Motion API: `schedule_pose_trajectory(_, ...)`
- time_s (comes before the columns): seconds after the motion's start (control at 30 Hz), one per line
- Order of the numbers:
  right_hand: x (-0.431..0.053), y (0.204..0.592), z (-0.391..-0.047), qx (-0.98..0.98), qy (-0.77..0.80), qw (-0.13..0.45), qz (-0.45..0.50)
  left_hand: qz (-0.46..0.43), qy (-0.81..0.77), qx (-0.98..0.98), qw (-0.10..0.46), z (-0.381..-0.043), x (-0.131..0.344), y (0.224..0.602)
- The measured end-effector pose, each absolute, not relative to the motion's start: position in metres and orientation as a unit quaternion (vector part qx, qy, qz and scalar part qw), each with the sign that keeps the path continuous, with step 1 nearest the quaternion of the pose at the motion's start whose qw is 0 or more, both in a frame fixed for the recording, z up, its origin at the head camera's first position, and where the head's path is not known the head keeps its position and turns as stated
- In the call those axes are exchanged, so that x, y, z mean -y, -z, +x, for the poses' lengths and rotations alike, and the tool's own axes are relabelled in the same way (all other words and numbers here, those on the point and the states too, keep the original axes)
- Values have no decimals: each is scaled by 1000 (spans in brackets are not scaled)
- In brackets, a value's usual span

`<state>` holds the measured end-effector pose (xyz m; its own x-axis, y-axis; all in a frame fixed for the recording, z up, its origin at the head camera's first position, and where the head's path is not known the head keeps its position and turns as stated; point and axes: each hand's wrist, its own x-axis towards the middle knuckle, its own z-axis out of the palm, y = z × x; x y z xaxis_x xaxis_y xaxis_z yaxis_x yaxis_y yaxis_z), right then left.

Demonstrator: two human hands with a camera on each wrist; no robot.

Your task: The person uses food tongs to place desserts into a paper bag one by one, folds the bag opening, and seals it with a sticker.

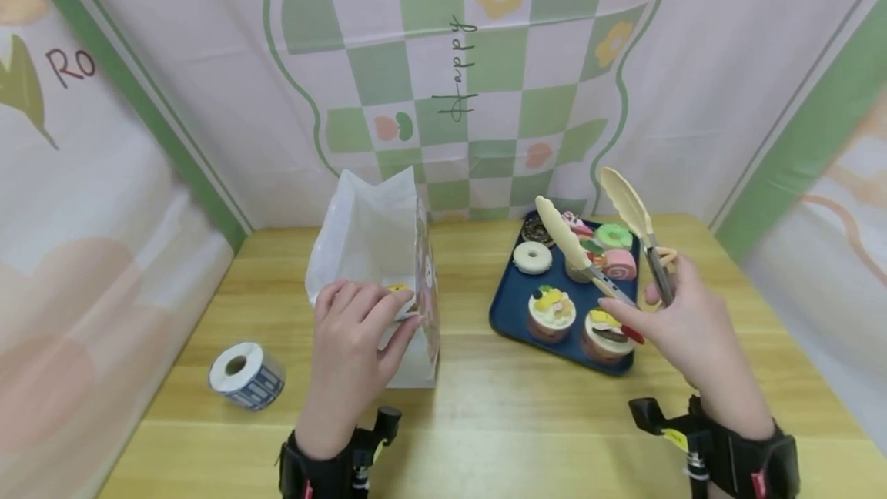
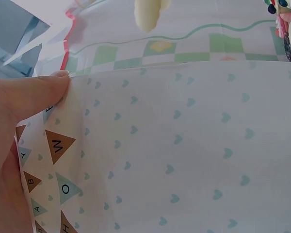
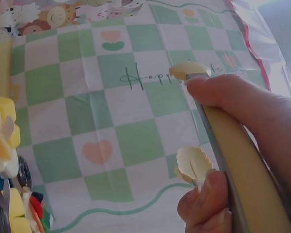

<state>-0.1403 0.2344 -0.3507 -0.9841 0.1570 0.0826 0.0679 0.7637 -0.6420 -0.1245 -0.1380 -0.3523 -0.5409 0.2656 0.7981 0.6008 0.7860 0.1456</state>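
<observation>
My left hand pinches the near rim of a tall white paper bag, whose mouth gapes upward. In the left wrist view, the thumb lies along the edge of the bag, which is printed with hearts and lettered pennants. My right hand grips a pair of tongs with cream tips and metal arms spread apart, nothing between them. The tongs tilt up over a navy tray. Two fruit-topped cupcakes, the left one and the right one, stand at the tray's near side.
Farther back on the tray are a white doughnut, a chocolate doughnut, a green doughnut and a pink cake roll. A label roll stands left of the bag on the wooden table. Printed cloth encloses the table.
</observation>
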Motion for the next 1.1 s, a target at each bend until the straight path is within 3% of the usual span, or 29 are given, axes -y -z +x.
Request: schedule_pose_trajectory(1.1,-269,396,-182,958,-273,-15,-87,-254,209,850,412,-126,138,353)
